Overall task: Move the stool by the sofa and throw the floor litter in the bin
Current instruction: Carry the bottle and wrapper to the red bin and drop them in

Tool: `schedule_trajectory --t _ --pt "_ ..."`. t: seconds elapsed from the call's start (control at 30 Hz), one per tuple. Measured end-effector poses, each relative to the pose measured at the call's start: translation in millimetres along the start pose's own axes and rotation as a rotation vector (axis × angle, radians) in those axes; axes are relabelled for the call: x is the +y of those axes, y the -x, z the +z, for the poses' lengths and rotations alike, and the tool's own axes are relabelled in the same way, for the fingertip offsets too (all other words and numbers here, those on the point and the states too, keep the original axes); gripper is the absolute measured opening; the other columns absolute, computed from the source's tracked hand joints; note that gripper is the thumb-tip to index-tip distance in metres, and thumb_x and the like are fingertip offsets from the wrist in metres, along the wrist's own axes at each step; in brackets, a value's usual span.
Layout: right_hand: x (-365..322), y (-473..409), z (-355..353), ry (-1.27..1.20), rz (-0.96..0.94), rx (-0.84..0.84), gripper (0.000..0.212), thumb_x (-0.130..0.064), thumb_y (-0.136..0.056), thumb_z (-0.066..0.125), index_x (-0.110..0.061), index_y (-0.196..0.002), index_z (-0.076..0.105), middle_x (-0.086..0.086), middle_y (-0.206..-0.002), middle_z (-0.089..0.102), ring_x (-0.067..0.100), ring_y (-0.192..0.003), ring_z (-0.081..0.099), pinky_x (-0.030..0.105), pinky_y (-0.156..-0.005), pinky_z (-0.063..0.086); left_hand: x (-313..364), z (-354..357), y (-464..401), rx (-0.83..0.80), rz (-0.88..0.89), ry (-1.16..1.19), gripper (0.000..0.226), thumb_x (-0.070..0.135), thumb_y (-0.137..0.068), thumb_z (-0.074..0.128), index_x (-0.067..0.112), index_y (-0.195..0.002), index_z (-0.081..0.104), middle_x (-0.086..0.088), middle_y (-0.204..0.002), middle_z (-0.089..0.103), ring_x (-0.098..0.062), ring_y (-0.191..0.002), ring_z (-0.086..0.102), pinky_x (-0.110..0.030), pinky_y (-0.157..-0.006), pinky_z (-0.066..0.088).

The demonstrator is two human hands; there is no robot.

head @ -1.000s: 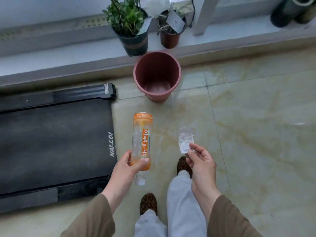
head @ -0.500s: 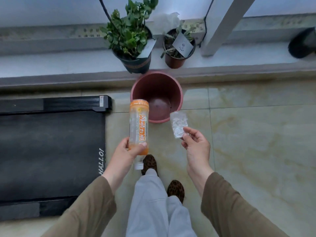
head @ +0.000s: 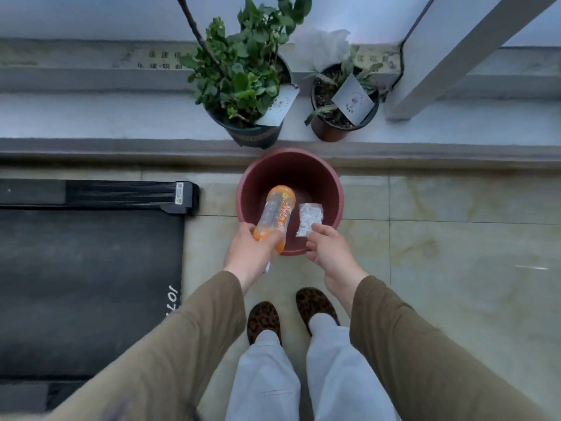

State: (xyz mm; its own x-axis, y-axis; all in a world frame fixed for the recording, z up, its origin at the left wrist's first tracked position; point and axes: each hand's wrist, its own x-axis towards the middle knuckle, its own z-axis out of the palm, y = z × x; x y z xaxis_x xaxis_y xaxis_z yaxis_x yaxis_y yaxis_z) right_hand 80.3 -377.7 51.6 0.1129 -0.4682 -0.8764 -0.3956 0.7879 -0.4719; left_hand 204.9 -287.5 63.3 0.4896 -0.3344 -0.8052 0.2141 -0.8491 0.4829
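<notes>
A dark red round bin (head: 335,189) stands on the tiled floor against a low ledge, directly in front of my feet. My left hand (head: 253,249) grips an orange-labelled plastic bottle (head: 276,212) near its neck end, and the bottle's base tilts over the bin's mouth. My right hand (head: 329,249) pinches a small clear crinkled wrapper (head: 309,218) by its lower edge, also held above the bin's opening. Neither the stool nor the sofa is in view.
A black treadmill (head: 88,268) lies on the floor to the left of the bin. On the ledge behind the bin stand a leafy potted plant (head: 243,86) and a smaller brown pot (head: 343,110). A white post (head: 455,53) rises at the right.
I have stepped closer to the bin. Both hands have moved forward, carrying the bottle and the wrapper from above the floor to above the bin's opening.
</notes>
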Motion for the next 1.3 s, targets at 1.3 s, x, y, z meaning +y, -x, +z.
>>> schedule_trajectory --t 1.3 --pt "-12 101 121 0.604 -0.245 -0.358 0.021 -0.008 -0.098 0.053 -0.012 -0.113 0.067 0.000 -0.097 0.065 0.015 -0.087 0.062 0.027 -0.072 0.051 -135 -85 115 0.509 -0.271 0.749 0.031 0.035 -0.093 0.069 0.024 -0.121 0.059 -0.003 -0.114 0.065 -0.026 -0.113 0.066 -0.052 -0.104 0.053"
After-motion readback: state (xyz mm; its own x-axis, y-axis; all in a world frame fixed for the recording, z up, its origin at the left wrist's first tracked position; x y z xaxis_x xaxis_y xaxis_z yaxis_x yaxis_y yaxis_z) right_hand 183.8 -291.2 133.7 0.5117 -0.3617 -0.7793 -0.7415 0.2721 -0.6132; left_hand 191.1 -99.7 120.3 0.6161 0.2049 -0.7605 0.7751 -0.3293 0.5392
